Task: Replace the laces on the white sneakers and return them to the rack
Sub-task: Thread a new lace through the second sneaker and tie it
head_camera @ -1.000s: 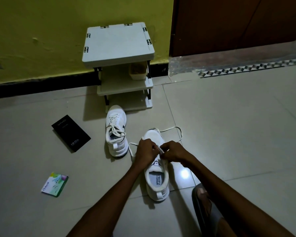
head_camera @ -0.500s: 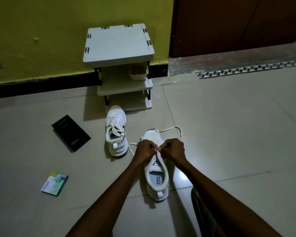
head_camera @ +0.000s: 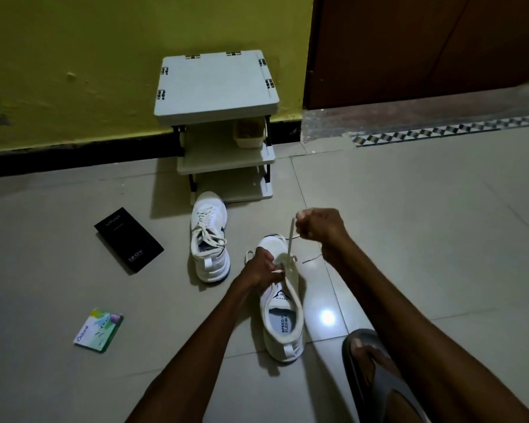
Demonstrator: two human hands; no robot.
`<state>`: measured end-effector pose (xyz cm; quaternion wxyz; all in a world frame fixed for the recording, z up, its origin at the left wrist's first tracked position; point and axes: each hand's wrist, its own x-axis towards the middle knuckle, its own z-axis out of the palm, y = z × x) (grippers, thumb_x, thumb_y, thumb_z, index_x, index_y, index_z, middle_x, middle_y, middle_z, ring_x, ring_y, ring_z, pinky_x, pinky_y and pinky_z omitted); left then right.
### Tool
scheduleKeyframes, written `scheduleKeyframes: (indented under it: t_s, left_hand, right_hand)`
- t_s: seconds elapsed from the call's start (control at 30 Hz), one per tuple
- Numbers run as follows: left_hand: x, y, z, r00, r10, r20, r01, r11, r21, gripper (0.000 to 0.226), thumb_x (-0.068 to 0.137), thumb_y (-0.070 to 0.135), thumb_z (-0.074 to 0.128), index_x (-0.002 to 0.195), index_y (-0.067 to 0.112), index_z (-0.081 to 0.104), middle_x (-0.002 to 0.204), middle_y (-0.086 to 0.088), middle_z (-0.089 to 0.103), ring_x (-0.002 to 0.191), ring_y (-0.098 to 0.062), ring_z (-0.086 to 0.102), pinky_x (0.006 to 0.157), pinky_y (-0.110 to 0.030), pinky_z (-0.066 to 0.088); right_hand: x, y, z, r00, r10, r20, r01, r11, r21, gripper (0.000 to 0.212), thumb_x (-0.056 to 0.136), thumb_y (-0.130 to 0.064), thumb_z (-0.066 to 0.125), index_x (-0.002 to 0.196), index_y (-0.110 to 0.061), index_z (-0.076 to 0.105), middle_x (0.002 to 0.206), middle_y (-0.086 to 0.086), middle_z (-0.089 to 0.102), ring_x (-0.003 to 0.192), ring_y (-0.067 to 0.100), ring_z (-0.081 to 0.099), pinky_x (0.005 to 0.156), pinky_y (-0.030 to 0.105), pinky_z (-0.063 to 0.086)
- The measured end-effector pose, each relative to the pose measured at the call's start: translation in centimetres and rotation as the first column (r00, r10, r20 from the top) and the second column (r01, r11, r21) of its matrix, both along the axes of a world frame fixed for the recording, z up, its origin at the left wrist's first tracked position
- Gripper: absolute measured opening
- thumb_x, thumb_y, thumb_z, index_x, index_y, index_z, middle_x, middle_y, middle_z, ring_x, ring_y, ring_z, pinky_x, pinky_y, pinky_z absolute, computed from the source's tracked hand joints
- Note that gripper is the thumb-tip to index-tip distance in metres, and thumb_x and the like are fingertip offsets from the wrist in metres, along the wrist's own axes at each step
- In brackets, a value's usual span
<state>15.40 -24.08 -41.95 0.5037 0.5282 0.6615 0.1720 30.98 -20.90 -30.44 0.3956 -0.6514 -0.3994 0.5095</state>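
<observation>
Two white sneakers lie on the tiled floor. The near sneaker [head_camera: 283,319] points away from me, its tongue and insole showing. My left hand [head_camera: 261,268] grips its upper by the eyelets. My right hand [head_camera: 319,224] is raised above the toe and pinches a white lace [head_camera: 290,239], which runs taut down to the eyelets. The second sneaker [head_camera: 209,236], fully laced, stands to the left, just in front of the small white rack [head_camera: 217,83] with three shelves against the yellow wall.
A black phone box [head_camera: 129,239] and a small green-white card packet [head_camera: 99,330] lie on the floor at the left. A beige tub [head_camera: 248,132] sits on the rack's middle shelf. My sandalled foot [head_camera: 376,370] is at the lower right. A brown door [head_camera: 425,47] stands at the back right.
My right hand has lifted up and away from the sneaker, drawing the lace taut through an eyelet. My left hand has stayed on the upper.
</observation>
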Motion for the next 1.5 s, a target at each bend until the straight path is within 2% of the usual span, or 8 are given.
scheduleKeyframes:
  t_s: [0.23, 0.3, 0.37, 0.47, 0.7, 1.03, 1.23, 1.5]
  left_hand:
    - [-1.2, 1.0, -2.5, 1.0, 0.002, -0.006, -0.002, 1.0, -0.007, 0.045, 0.055, 0.042, 0.08, 0.09, 0.031, 0.052, 0.084, -0.001, 0.067, 0.083, -0.028, 0.068, 0.08, -0.046, 0.056]
    - [-1.4, 1.2, -0.8, 0.999, 0.027, 0.045, -0.028, 0.999, 0.024, 0.035, 0.055, 0.032, 0.077, 0.084, 0.03, 0.057, 0.082, -0.002, 0.066, 0.078, -0.025, 0.065, 0.081, -0.046, 0.056]
    - [-1.3, 1.4, 2.3, 0.991, 0.067, 0.114, -0.078, 0.993, 0.093, 0.029, 0.061, 0.019, 0.075, 0.083, 0.026, 0.059, 0.078, -0.001, 0.062, 0.075, -0.02, 0.058, 0.073, -0.035, 0.051]
    - [-1.4, 2.4, 4.7, 0.982, 0.054, 0.179, -0.089, 0.977, 0.192, 0.025, 0.064, 0.015, 0.073, 0.085, 0.023, 0.062, 0.08, 0.001, 0.064, 0.075, -0.015, 0.058, 0.068, -0.026, 0.046]
    - [-1.5, 3.4, 6.1, 0.999, -0.028, 0.031, 0.015, 0.94, 0.34, 0.047, 0.06, 0.016, 0.069, 0.098, 0.042, 0.059, 0.091, 0.019, 0.068, 0.099, -0.017, 0.057, 0.088, -0.041, 0.043]
    - [-1.7, 1.3, 1.1, 0.975, -0.193, -0.111, 0.216, 0.943, 0.254, 0.114, 0.054, 0.012, 0.087, 0.149, 0.023, 0.026, 0.148, -0.005, 0.037, 0.135, -0.026, 0.039, 0.11, -0.039, 0.037]
    - [-1.4, 0.2, -0.5, 0.986, -0.138, -0.089, 0.16, 0.927, 0.34, 0.102, 0.055, 0.022, 0.083, 0.138, 0.042, 0.027, 0.136, 0.013, 0.045, 0.121, -0.017, 0.048, 0.101, -0.04, 0.042]
    - [-1.6, 0.3, -1.4, 0.987, -0.113, -0.111, 0.145, 0.924, 0.353, 0.084, 0.049, 0.032, 0.079, 0.128, 0.027, 0.051, 0.119, 0.004, 0.049, 0.114, -0.025, 0.053, 0.095, -0.038, 0.047]
  right_hand:
    - [1.5, 2.0, 8.2, 0.528, -0.071, -0.846, 0.035, 0.997, -0.062, 0.019, 0.101, -0.009, 0.042, 0.09, -0.003, 0.057, 0.085, 0.011, 0.069, 0.074, 0.019, 0.069, 0.079, 0.033, 0.059]
    - [1.3, 1.6, 6.4, 0.673, -0.064, -0.736, -0.049, 0.99, -0.132, 0.016, 0.101, -0.01, 0.039, 0.091, -0.007, 0.051, 0.091, 0.014, 0.07, 0.051, 0.01, 0.056, 0.047, 0.018, 0.047]
    - [1.0, 1.0, 2.6, 0.977, 0.118, -0.177, -0.143, 0.98, -0.135, 0.014, 0.097, -0.015, 0.045, 0.089, -0.008, 0.054, 0.093, 0.014, 0.072, 0.048, 0.012, 0.048, 0.04, 0.02, 0.036]
    - [1.0, -0.9, -3.9, 0.653, 0.469, 0.595, -0.379, 0.882, -0.281, 0.027, 0.092, -0.034, 0.053, 0.084, -0.01, 0.061, 0.087, 0.015, 0.073, 0.075, 0.028, 0.068, 0.07, 0.031, 0.051]
    - [1.5, -3.2, -9.0, 0.622, 0.478, 0.62, -0.446, 0.867, -0.221, 0.023, 0.087, -0.034, 0.066, 0.082, -0.012, 0.071, 0.08, 0.009, 0.071, 0.077, 0.027, 0.067, 0.066, 0.032, 0.05]
    - [1.1, -2.4, -8.3, 0.711, 0.466, 0.526, -0.471, 0.872, -0.136, 0.026, 0.088, -0.021, 0.063, 0.063, -0.02, 0.072, 0.066, 0.006, 0.071, 0.065, 0.018, 0.066, 0.069, 0.034, 0.053]
    - [0.7, -1.3, -1.7, 0.942, 0.29, 0.167, -0.285, 0.957, -0.053, 0.023, 0.082, -0.009, 0.058, 0.066, -0.015, 0.073, 0.059, 0.002, 0.063, 0.054, 0.012, 0.05, 0.047, 0.019, 0.034]
    - [0.5, -0.2, 9.2, 0.869, 0.395, -0.299, -0.333, 0.913, 0.238, 0.031, 0.092, 0.002, 0.038, 0.069, -0.014, 0.05, 0.069, -0.001, 0.057, 0.066, 0.012, 0.054, 0.084, 0.035, 0.05]
